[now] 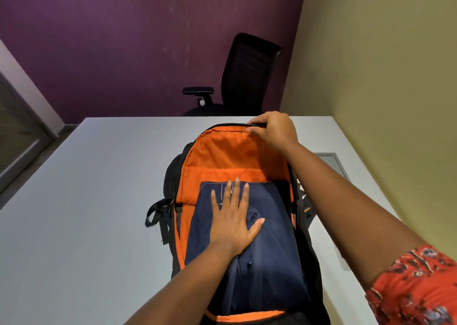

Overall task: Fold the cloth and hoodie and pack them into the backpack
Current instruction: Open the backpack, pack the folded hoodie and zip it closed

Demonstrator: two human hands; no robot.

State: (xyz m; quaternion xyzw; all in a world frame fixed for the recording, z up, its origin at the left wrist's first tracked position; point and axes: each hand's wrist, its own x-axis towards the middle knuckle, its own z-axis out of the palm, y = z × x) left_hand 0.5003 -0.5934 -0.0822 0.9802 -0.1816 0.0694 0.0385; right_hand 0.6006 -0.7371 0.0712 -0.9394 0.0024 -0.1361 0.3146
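A black backpack with an orange lining [217,156] lies open on the white table [86,188], its mouth spread wide toward the far side. A folded navy hoodie [272,245] lies inside the main compartment. My left hand [233,216] presses flat on the hoodie with straight, spread fingers. My right hand [272,129] grips the far top rim of the backpack, fingers curled over the edge. A separate cloth cannot be made out; it may be hidden under the hoodie.
A black office chair [244,77] stands behind the table's far edge against the purple wall. A grey cable hatch [331,164] is set in the table to the right of the backpack. A yellow-green wall runs along the right side.
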